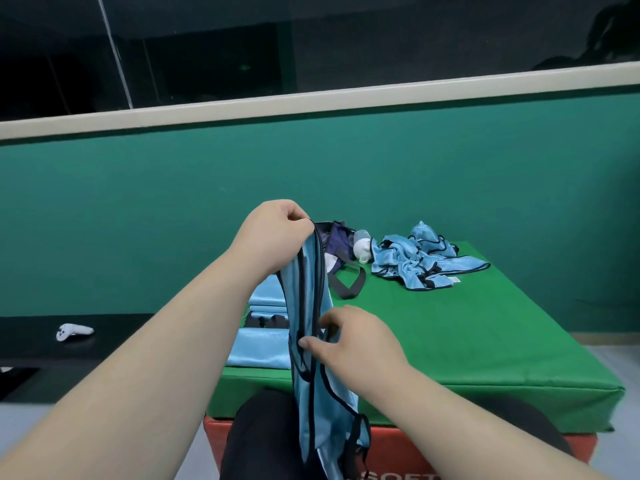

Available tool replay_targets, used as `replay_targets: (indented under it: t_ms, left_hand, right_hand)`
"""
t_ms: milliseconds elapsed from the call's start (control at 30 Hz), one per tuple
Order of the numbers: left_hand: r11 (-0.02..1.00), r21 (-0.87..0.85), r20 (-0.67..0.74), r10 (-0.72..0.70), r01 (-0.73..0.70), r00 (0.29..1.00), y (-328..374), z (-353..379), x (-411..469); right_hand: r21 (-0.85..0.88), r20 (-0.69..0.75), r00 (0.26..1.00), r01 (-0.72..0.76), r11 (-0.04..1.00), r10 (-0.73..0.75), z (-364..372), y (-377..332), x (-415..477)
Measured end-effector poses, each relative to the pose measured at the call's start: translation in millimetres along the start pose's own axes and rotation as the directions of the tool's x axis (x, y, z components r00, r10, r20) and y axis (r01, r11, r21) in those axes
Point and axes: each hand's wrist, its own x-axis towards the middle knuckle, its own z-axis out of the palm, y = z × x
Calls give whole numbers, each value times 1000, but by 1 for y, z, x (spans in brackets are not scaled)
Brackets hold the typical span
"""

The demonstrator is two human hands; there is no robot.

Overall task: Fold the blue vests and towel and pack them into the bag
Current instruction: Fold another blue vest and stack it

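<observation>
Green wall (173, 220) fills the background under a cream ledge (311, 102) and dark glass. In front of it a green mat (467, 334) lies on a red box (214, 431), and a low black bench (34, 341) runs off to the left. A person seated at the mat's near edge holds up a blue vest (308, 278) with black trim, which hangs in a long narrow strip from above the mat down past its front edge and over the lap. At the back right of the mat sits a crumpled pile of vests (422, 265) in the same blue, unfolded. Folded blue cloths (259, 348) lie flat at the mat's near left, partly hidden by the left arm and the hanging vest; whether they are vests or the towel cannot be told. A dark bag (337, 240) rests at the back of the mat, just left of the pile, its black strap (346, 285) looped forward on the green. The left hand (273, 233) is raised, fingers clamped on the vest's top end. The right hand (353, 341) is lower, fingers curled and pinching the vest's black edge midway down. A white bottle (362, 249) lies between bag and pile. A white controller (74, 331) rests on the bench, well apart.
</observation>
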Motion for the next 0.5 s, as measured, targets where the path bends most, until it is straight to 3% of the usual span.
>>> replay_targets:
  t_ms: [500]
  left_hand:
    - [1000,3,-51,-20,21,999,-17,-33,4]
  right_hand:
    - [-10,-13,999,-44,999,44,-23,23,7]
